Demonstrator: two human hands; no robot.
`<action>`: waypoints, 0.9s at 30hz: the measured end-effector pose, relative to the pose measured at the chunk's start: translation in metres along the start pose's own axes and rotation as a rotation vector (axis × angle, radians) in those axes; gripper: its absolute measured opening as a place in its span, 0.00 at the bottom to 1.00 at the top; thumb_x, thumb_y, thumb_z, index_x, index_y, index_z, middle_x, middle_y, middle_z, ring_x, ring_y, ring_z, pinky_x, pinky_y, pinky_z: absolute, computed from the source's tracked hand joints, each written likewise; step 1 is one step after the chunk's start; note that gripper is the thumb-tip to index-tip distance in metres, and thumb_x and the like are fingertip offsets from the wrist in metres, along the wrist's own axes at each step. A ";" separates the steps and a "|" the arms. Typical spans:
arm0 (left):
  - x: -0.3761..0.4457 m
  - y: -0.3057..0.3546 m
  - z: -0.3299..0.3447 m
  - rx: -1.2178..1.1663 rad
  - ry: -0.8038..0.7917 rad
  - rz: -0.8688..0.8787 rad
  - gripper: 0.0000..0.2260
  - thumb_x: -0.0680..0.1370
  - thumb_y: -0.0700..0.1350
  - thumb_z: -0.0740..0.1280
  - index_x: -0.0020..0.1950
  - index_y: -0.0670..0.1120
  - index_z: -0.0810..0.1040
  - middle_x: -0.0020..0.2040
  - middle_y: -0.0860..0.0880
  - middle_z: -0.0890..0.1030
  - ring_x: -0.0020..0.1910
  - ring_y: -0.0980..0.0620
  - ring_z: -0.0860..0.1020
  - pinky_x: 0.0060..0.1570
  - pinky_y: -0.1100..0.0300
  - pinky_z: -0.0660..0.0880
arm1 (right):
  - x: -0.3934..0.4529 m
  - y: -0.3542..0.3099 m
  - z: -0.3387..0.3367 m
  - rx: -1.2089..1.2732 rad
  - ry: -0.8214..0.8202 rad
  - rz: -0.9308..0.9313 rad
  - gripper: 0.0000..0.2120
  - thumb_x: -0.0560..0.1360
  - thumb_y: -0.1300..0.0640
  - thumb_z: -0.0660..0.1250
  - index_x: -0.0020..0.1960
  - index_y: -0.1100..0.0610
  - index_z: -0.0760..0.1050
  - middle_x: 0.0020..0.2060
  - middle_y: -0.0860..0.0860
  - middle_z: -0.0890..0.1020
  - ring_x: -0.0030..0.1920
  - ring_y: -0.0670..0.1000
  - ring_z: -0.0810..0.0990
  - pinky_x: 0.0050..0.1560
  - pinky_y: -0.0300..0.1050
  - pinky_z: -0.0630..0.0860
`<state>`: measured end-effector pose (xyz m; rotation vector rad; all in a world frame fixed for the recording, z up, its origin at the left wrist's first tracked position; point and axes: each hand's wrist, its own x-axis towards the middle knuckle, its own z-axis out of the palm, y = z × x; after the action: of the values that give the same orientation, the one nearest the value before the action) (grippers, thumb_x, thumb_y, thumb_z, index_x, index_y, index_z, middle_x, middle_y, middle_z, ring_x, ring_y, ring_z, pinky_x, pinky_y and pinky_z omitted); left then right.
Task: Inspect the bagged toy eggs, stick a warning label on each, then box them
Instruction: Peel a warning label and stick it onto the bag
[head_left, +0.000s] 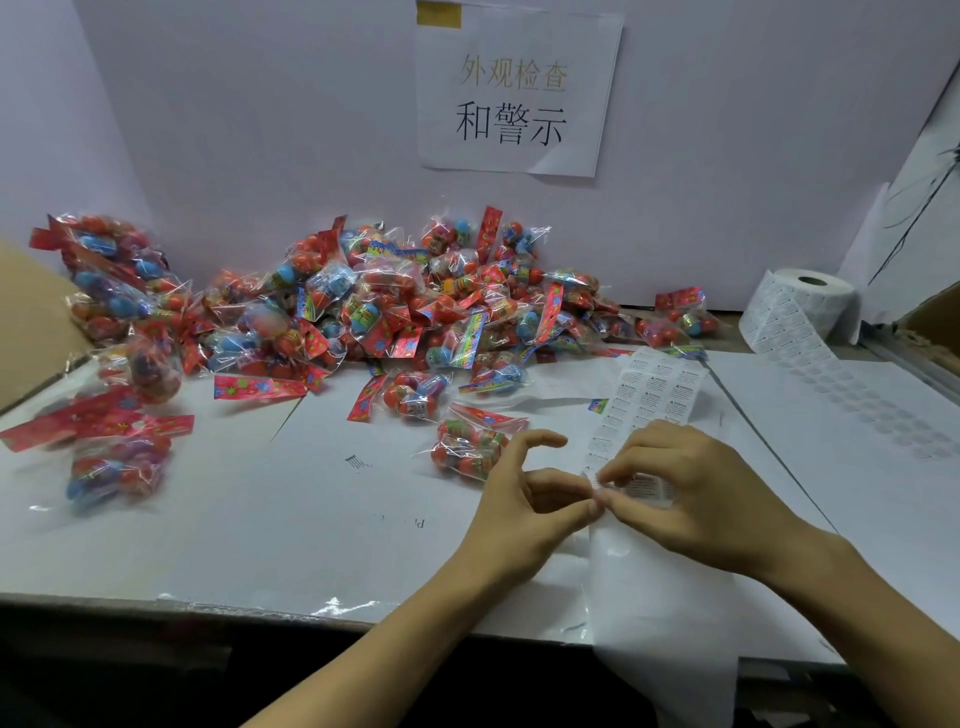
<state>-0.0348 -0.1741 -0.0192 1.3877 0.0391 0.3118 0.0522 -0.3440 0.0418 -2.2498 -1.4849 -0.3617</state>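
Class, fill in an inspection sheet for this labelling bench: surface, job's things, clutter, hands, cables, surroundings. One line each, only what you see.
Surface: white table, paper-covered, clear film at the front edge.
Job's things: pile of bagged eggs at the back; one bag near the hands; label strip; label roll on the right.
Clutter: loose bags on the left, blurred.
Hands: left hand and right hand meet fingertip to fingertip at the strip's near end; the grip on a label is blurred.
Cables: dark wire, far right.
Surroundings: white backboard with a paper sign; cardboard on the left.
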 end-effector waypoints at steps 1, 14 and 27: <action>-0.001 0.000 0.001 0.023 -0.004 0.015 0.25 0.74 0.28 0.74 0.63 0.45 0.69 0.46 0.37 0.86 0.45 0.47 0.85 0.51 0.57 0.82 | 0.001 0.000 -0.001 -0.005 -0.011 -0.001 0.04 0.72 0.53 0.78 0.44 0.52 0.86 0.39 0.45 0.84 0.41 0.49 0.80 0.41 0.51 0.79; -0.003 0.004 0.001 0.071 -0.042 0.012 0.24 0.74 0.28 0.74 0.67 0.42 0.71 0.48 0.38 0.87 0.46 0.51 0.86 0.50 0.61 0.81 | 0.005 -0.003 -0.002 0.004 -0.091 0.040 0.10 0.72 0.46 0.69 0.38 0.49 0.86 0.34 0.41 0.83 0.36 0.45 0.78 0.39 0.43 0.68; -0.003 0.004 0.000 0.086 -0.025 -0.007 0.21 0.75 0.29 0.74 0.63 0.43 0.73 0.43 0.42 0.86 0.43 0.48 0.84 0.50 0.55 0.82 | 0.006 0.000 -0.009 0.094 0.106 0.210 0.07 0.69 0.60 0.78 0.35 0.53 0.83 0.32 0.43 0.82 0.35 0.44 0.80 0.41 0.42 0.77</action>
<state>-0.0382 -0.1748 -0.0161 1.4759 0.0375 0.2894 0.0548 -0.3432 0.0523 -2.2482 -1.1758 -0.3332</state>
